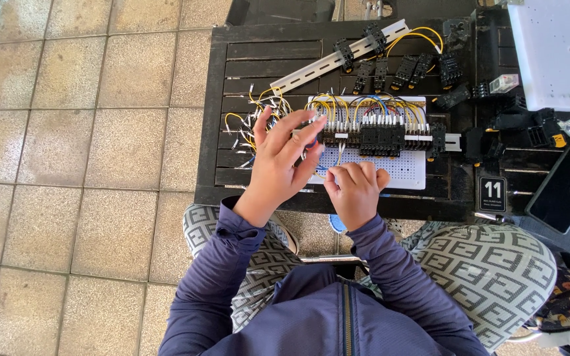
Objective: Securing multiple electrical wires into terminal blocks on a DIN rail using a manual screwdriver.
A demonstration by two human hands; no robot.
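A white perforated board [400, 170] lies on a dark slatted table [265, 66]. Across the board runs a rail of black terminal blocks [380, 135] wired with yellow, blue and white wires [338, 105]. My left hand [278, 161] hovers over the board's left end, fingers spread, fingertips touching the leftmost blocks and wires. My right hand [356, 188] is closed into a fist at the board's front edge, pinching what looks like a thin wire or tool that points up toward the blocks. A bunch of loose yellow and white wires [252, 115] spreads left of the board.
A metal rail [318, 66] with black clips lies diagonally at the back. Loose black relay sockets [423, 69] sit behind the board. A white panel [559, 49] is at the top right, a dark tablet [559, 191] and a small number plate [492, 193] at the right. Tiled floor [80, 132] lies left.
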